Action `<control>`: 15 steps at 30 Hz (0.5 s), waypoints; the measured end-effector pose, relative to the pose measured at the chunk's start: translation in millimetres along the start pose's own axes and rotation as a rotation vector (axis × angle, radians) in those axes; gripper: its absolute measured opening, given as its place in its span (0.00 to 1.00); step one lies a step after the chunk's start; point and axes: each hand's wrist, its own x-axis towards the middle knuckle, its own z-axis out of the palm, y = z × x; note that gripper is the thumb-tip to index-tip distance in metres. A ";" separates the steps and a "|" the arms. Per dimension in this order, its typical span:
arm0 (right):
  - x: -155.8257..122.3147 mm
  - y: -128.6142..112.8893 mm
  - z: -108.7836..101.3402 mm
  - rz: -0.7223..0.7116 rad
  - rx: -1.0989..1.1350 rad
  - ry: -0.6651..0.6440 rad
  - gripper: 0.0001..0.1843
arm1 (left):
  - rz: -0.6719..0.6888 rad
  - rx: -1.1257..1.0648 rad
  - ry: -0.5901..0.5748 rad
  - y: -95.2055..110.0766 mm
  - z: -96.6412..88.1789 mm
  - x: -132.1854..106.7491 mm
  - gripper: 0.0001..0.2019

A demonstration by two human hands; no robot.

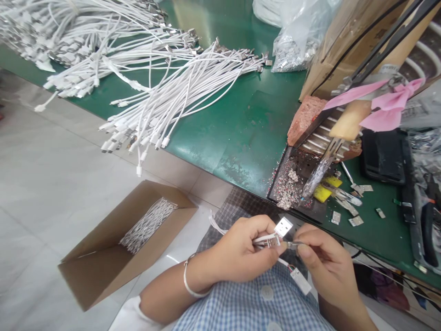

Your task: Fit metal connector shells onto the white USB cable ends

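My left hand is closed around several white USB cables in front of my body. A silver USB plug sticks up past its thumb and index finger. Below hangs a cable end whose plug shows thin coloured wires at its back. My right hand pinches the end of a small metal connector that meets the left fingertips. How that connector joins the cable is hidden by the fingers.
Bundles of white cables lie on the green table. A wooden-handled soldering iron rests over a dark tray. Loose metal shells lie beside it. A cardboard box with cables stands on the floor at left.
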 end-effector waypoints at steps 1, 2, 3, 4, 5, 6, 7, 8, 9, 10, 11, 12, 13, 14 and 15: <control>-0.2 -0.6 0.9 0.015 0.009 0.011 0.08 | -0.003 -0.002 0.000 0.1 0.1 0.1 0.09; -0.4 -1.2 1.9 0.030 0.020 0.022 0.08 | -0.005 -0.001 -0.001 0.2 0.3 0.1 0.09; -0.5 -1.7 2.7 0.046 0.029 0.036 0.09 | -0.006 0.000 -0.003 0.4 0.4 0.1 0.09; -0.5 -1.8 3.2 0.057 0.036 0.043 0.09 | -0.009 0.001 -0.004 0.6 0.5 0.1 0.08; -0.5 -1.7 3.4 0.054 0.043 0.033 0.09 | -0.011 0.001 -0.003 0.9 0.5 0.1 0.08; -0.5 -1.2 3.3 0.047 0.046 0.021 0.09 | -0.012 0.000 0.000 1.2 0.5 0.1 0.08; -0.5 -0.5 3.1 0.038 0.049 0.005 0.09 | -0.014 -0.002 0.004 1.6 0.5 0.1 0.08; -0.5 0.2 2.8 0.036 0.052 -0.003 0.09 | -0.017 -0.005 0.008 1.9 0.5 0.1 0.08; -0.6 0.7 2.7 0.034 0.059 -0.011 0.09 | -0.021 -0.006 0.012 2.3 0.4 0.2 0.08; -0.8 1.0 2.7 0.041 0.068 -0.012 0.09 | -0.022 -0.004 0.016 2.6 0.3 0.3 0.08; -1.0 1.0 3.0 0.059 0.075 -0.004 0.09 | -0.022 -0.001 0.017 2.8 0.1 0.4 0.08; -1.2 0.7 3.3 0.080 0.082 0.009 0.10 | -0.021 0.001 0.016 3.0 0.0 0.6 0.09; -1.4 0.3 3.8 0.095 0.088 0.014 0.11 | -0.015 0.000 0.015 3.2 -0.2 0.7 0.09; -1.6 -0.2 4.1 0.102 0.093 0.014 0.11 | -0.008 -0.002 0.014 3.2 -0.3 0.9 0.09; -1.7 -0.6 4.3 0.101 0.100 0.006 0.11 | -0.004 -0.006 0.014 3.2 -0.4 0.9 0.09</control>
